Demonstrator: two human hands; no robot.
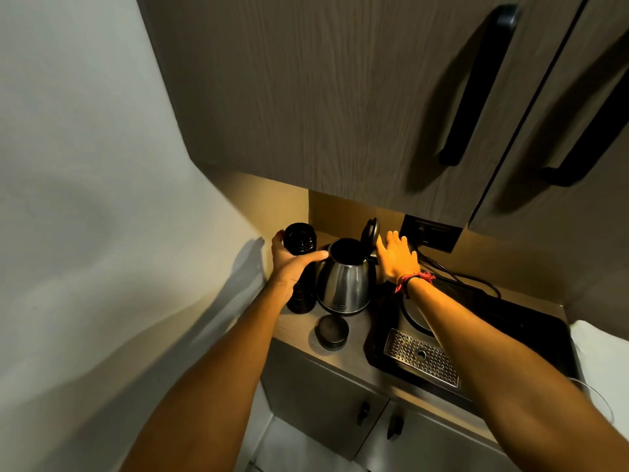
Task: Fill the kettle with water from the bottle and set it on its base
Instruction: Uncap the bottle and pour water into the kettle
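A steel kettle (344,284) stands on the counter with its black lid (369,231) flipped up and its mouth uncovered. Just left of it a tall black bottle (299,240) stands upright with its top off, and my left hand (289,260) is wrapped around its upper part. The bottle's black cap (332,332) lies on the counter in front of the kettle. My right hand (396,255) hovers with fingers spread beside the kettle's handle, holding nothing. The round kettle base (413,316) sits on a black tray, partly hidden by my right forearm.
The black tray (510,321) holds a perforated metal drip grate (422,357). A black cable (476,279) runs to a wall socket (430,233) behind. Overhead cabinet doors (340,97) with long black handles hang low. A wall closes the left side. White cloth (599,352) lies at right.
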